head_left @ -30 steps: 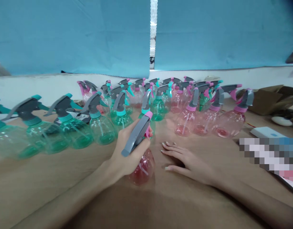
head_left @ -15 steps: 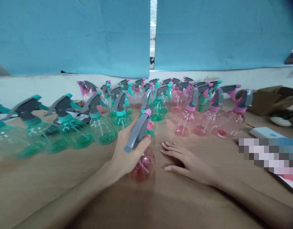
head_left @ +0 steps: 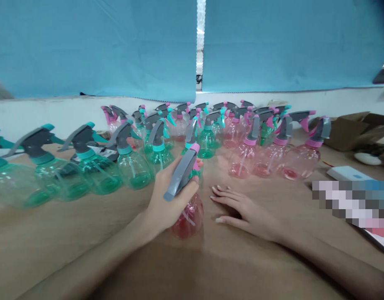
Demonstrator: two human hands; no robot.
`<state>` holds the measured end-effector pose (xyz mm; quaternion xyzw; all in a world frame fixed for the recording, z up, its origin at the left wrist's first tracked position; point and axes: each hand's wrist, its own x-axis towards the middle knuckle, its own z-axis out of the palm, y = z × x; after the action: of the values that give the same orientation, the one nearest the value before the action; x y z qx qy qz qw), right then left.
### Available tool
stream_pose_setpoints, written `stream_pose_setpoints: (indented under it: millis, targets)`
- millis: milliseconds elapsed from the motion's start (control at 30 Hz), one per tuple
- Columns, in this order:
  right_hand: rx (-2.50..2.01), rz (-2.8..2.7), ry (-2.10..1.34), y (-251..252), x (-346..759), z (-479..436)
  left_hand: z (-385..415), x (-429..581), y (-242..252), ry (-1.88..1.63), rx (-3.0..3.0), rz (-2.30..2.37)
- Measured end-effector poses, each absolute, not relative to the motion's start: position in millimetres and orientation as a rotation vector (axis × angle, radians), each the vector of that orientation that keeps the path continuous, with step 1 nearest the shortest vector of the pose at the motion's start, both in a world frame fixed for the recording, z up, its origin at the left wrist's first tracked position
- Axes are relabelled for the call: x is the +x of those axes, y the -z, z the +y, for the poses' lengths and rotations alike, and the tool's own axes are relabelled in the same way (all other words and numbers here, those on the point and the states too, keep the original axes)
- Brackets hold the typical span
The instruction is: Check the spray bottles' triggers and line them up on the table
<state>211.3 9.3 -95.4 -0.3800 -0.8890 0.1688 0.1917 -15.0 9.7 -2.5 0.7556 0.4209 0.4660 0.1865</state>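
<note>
A pink spray bottle [head_left: 187, 218] with a grey and pink spray head stands on the wooden table [head_left: 235, 266], near the centre. My left hand [head_left: 168, 196] is wrapped round its neck, just under the spray head. To the right, my right hand [head_left: 238, 208] rests flat on the table with its fingers spread, holding nothing. Green spray bottles [head_left: 134, 168] stand in a row to the left of my left hand. Beyond my right hand are pink spray bottles [head_left: 242, 160] with grey heads.
More pink and green bottles crowd the back, against a white ledge [head_left: 54, 112] below blue curtains [head_left: 95, 50]. At the right lie an open cardboard box [head_left: 345, 131], a white box [head_left: 350, 173] and a blurred-out flat item.
</note>
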Motion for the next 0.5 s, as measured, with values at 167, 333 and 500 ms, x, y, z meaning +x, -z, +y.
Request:
stream_pose_setpoints:
  millis: [167,333,500]
  targets:
    - [-1.07,-2.501,-0.474,94.8,210.8,8.8,8.4,-14.0,1.0,-1.256,2.135,1.213]
    - [-1.065,-2.477,-0.474,94.5,210.5,8.0,8.5,-14.0,0.9,-1.246,2.129,1.242]
    - [-1.061,-2.478,-0.479,95.6,211.0,8.6,8.2,-14.8,1.0,-1.236,2.115,1.221]
